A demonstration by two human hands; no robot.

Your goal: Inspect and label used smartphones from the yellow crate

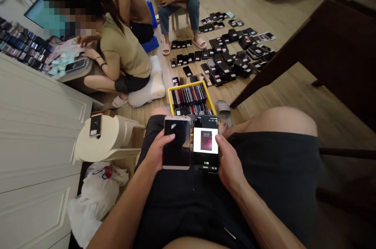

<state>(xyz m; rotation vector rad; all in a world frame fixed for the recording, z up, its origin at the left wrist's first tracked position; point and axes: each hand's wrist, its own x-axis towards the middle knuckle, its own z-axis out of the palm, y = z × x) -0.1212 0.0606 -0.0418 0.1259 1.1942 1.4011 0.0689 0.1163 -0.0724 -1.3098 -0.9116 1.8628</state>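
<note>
My left hand [157,149] is closed on a large smartphone [176,145] with a dark screen and pale gold edges, the thumb lying over its glass. Close beside it, my right hand [230,159] grips a black smartphone [205,165] whose lit screen shows a picture of a phone reading 10:16. Both phones are held upright, side by side, over my lap. Just beyond them on the floor is a yellow crate [210,98] packed with rows of phones standing on edge.
Many labelled phones [223,65] lie in rows and stacks on the wooden floor. To the left, a cream stool [108,143] bears one phone [95,125], above a white plastic bag [100,190]. A person [126,49] works at a low table; others sit behind. Dark furniture [331,45] stands right.
</note>
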